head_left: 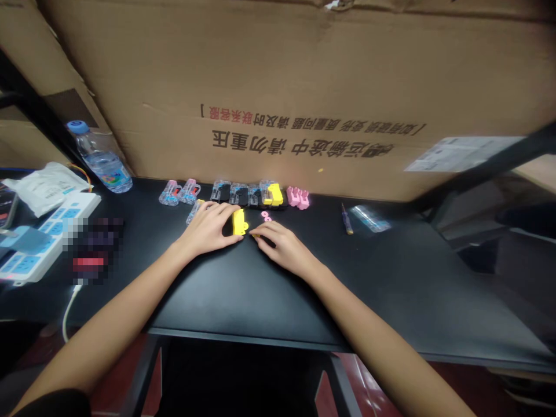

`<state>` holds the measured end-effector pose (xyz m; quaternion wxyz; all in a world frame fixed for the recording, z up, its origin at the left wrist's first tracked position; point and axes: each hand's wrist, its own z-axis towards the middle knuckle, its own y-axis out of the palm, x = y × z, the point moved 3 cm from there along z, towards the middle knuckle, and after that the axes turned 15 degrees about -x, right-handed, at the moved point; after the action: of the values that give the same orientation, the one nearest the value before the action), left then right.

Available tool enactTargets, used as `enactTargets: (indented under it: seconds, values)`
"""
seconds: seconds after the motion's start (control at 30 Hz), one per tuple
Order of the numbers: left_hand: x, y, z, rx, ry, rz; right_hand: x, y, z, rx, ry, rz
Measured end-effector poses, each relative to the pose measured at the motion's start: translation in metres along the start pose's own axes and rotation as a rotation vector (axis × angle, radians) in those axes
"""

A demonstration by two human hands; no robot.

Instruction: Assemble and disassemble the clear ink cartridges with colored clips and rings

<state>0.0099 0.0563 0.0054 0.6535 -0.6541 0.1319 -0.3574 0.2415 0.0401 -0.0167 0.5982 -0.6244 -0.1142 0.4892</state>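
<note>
My left hand (209, 227) grips a small yellow plastic part (238, 222) with a rounded tab, between thumb and fingers above the black table (226, 295). Close to its right, my right hand (284, 244) is closed in a pinch. A bit of yellow shows at those fingertips, too small to name. Just beyond that hand lie small pink rings (265, 216). Partly covered by my left hand is a clear plastic piece (193, 213).
Along the back stand clear and pink pieces (170, 193), clear-and-black pieces (238, 194), a yellow piece (273, 194) and pink blocks (297, 197). A screwdriver (346, 220) and plastic packet (370, 219) lie right. Left are a bottle (104, 165) and power strip (52, 231). Cardboard (269, 63) rises behind.
</note>
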Motion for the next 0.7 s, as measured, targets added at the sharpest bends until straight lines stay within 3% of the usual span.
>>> enactTargets:
  seconds: [0.17, 0.37, 0.7]
  values:
    - [0.0, 0.0, 0.0, -0.005, -0.004, 0.0, -0.003, -0.001, -0.001, 0.063, 0.02, 0.074]
    - [0.005, 0.0, 0.0, -0.014, 0.06, -0.044, -0.007, 0.002, 0.003, 0.218, 0.089, 0.365]
    - [0.013, -0.001, 0.0, -0.04, 0.151, -0.078, -0.001, 0.013, 0.006, 0.195, 0.163, 0.585]
